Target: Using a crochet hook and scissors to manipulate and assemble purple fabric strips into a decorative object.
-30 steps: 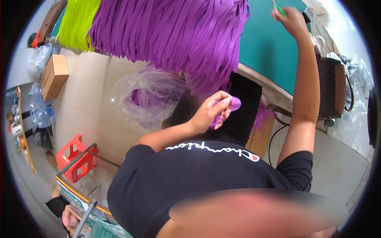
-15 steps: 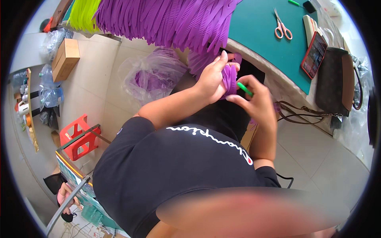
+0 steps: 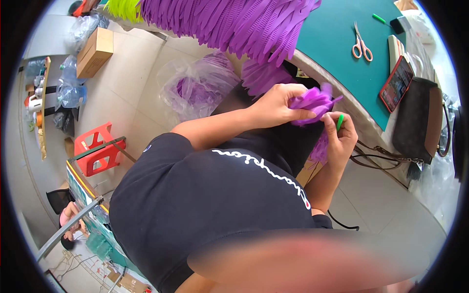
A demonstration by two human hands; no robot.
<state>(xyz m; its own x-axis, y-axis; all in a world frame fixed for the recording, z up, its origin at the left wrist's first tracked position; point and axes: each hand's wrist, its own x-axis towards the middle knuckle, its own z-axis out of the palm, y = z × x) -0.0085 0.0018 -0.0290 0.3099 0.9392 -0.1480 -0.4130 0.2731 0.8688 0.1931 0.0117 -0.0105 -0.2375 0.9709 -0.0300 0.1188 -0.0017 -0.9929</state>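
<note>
My left hand (image 3: 278, 105) is closed round a small bundle of purple rubber straps (image 3: 312, 101), its back turned up. The straps splay out past the fingers and are partly smeared by motion. Close by on the right, my right hand (image 3: 342, 139) has its fingers curled round a slim tool with a green handle (image 3: 340, 122). The tool's tip is too small to make out. Thumb and fingertip of this hand come close to the strap ends; whether they touch, I cannot tell. More purple straps (image 3: 264, 77) lie beyond my left hand, below the table edge.
Purple straps (image 3: 229, 27) and lime-green straps (image 3: 122, 10) overhang the green-topped table (image 3: 332, 39). On it lie scissors (image 3: 361, 46), a phone (image 3: 396, 84) and another green-handled tool (image 3: 378, 19). A brown handbag (image 3: 415, 117) stands right. A plastic bag (image 3: 171, 80) of straps sits on the floor.
Both hands have moved to the right. My left hand has turned from palm up to back up, and the bundle in it now fans out. The green-handled tool has swung more upright.
</note>
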